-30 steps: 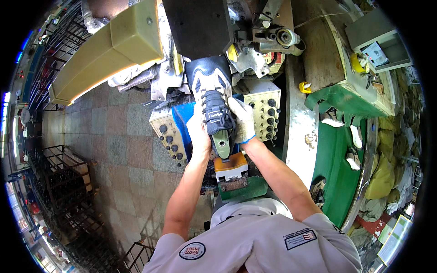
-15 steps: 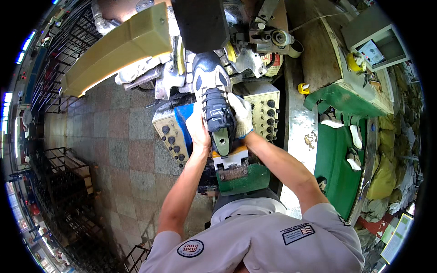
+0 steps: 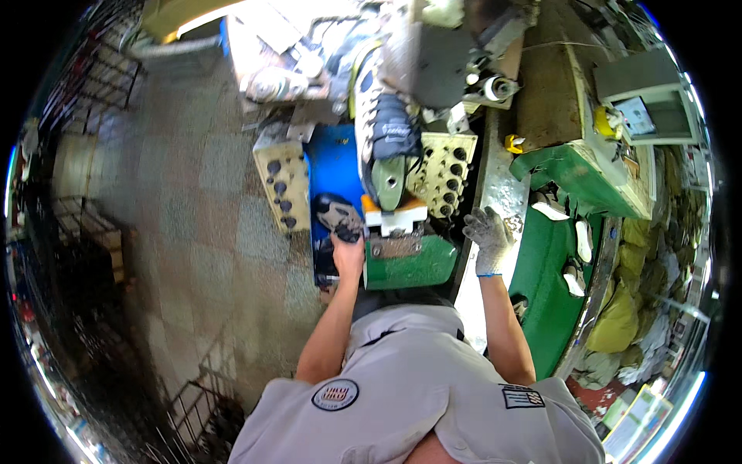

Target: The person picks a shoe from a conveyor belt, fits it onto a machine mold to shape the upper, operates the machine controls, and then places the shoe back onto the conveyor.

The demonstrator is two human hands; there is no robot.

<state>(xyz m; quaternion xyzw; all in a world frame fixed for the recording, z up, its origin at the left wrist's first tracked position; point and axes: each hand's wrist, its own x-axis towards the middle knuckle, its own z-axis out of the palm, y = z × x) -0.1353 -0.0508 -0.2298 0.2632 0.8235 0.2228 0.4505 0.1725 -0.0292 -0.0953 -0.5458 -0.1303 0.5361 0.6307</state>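
A dark blue and white shoe [image 3: 393, 127] sits toe-away in the machine, on a green shoe last [image 3: 388, 184] that shows at the heel. Its toe end lies among blurred metal parts. My bare left hand [image 3: 348, 251] is closed on the end of a second shoe upper [image 3: 338, 214], grey and black, beside the blue panel [image 3: 331, 158]. Well to the right, my right hand [image 3: 491, 238] wears a pale knitted glove. Its fingers are spread, with nothing in them, over the worn metal ledge [image 3: 506, 189].
Control boxes with black knobs [image 3: 448, 170] [image 3: 282, 185] flank the shoe. A green guard plate [image 3: 410, 263] stands close to my waist. To the right, several shoe uppers [image 3: 583, 240] lie on a green belt [image 3: 545, 301]. A wooden cabinet [image 3: 553, 93] rises beyond it.
Both hands have let go of the shoe in the machine. My left hand came nearer and grips another upper; my right hand moved right and opened. The yellowish machine arm shifted up in view.
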